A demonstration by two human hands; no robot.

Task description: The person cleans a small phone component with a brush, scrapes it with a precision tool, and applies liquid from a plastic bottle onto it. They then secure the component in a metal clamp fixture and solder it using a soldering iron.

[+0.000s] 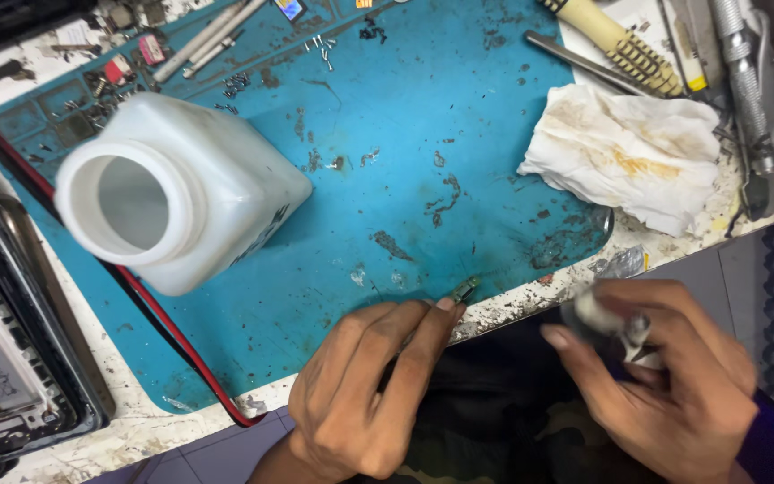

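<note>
Left hand [365, 394] — one small part [466, 289]

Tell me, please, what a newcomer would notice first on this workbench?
Probably the big white plastic bottle with its open mouth, lying on its side on the left of the stained blue work mat. Next, the crumpled, stained white cloth at the upper right. At the near edge, the left hand pinches a tiny part, while the right hand grips a small, blurred object.

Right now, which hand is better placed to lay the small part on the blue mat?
Left. The left hand pinches the small part at the mat's near edge; the right hand is off the table, gripping something whitish.
</note>
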